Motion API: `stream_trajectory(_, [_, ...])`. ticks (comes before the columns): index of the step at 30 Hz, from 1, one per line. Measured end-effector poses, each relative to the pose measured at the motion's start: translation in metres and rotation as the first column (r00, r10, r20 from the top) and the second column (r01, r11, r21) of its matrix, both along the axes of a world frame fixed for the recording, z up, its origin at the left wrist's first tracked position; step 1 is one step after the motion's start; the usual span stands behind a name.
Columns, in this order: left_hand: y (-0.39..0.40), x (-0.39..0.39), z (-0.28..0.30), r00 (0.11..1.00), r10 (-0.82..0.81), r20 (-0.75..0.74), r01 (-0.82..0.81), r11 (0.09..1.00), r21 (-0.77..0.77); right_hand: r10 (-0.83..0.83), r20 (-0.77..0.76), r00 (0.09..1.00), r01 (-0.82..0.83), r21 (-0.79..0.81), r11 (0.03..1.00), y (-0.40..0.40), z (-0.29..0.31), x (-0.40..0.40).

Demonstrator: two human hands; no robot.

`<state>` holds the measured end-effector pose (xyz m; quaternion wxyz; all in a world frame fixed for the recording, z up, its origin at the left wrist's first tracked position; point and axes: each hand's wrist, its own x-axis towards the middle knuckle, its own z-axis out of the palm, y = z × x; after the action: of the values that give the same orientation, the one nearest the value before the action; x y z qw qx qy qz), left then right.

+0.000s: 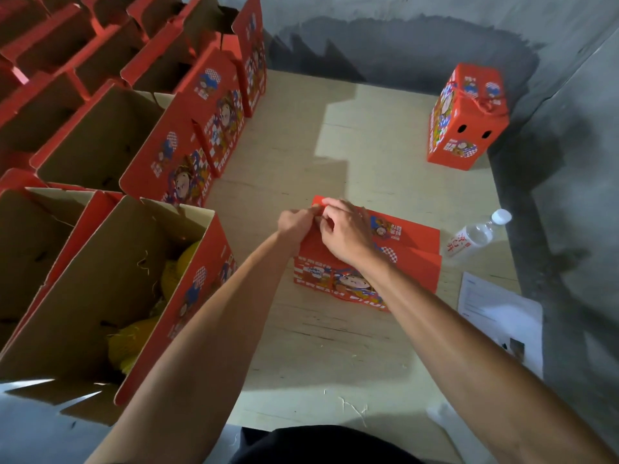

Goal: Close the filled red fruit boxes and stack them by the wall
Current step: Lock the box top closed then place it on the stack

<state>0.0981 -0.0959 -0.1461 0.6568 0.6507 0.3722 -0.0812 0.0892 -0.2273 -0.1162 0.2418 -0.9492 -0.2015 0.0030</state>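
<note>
Head view, looking down at a pale wooden floor board (335,346) bounded by grey concrete walls (418,38).

Red printed cardboard fruit box (412,259) sits on the floor in front of the person, centre frame, top flaps folded together into a ridge. Both hands meet at the left end of that ridge. Left hand (296,224): fingers curled, pinching the top flap edge at the box's upper left corner. Right hand (346,229): fingers bent over the same ridge, gripping the flap just beside the left hand; the fingertips of the two hands are touching or nearly so. Both forearms are bare.

A second red cardboard box, closed, with a red cord handle on top (467,118), stands in the far right corner against the wall, well apart from the box being handled.

Left side: rows of open red cardboard boxes (110,128) with brown interiors, flaps up. The nearest open box (100,279) holds yellow fruit (134,336) with loose straw-like strands.

Right of the handled box: clear plastic water bottle with a white cap (477,236) lies on its side near the wall. A white printed paper sheet (495,316) lies on the floor nearer the person.
</note>
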Motion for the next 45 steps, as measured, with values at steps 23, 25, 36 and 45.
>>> stream_trajectory(23, [-0.012,-0.038,-0.001,0.975,-0.062,0.214,0.031,0.989,0.146,-0.100,0.385,0.917,0.094,0.034,0.995,-0.056,-0.030,-0.038])
stream_trajectory(25, [-0.004,-0.036,0.005,0.970,-0.059,0.237,0.030,0.991,0.127,-0.108,0.386,0.916,0.149,-0.077,0.986,-0.082,-0.023,-0.042])
stream_trajectory(36, [0.021,-0.003,0.075,0.610,-0.764,0.209,0.682,0.641,0.351,0.023,0.413,0.910,-0.003,-0.050,0.999,-0.115,-0.022,-0.133])
stream_trajectory(45, [-0.023,-0.040,0.073,0.629,-0.614,-0.476,0.393,-0.277,0.877,-0.339,-0.062,0.939,0.337,0.367,0.867,-0.110,-0.026,-0.144])
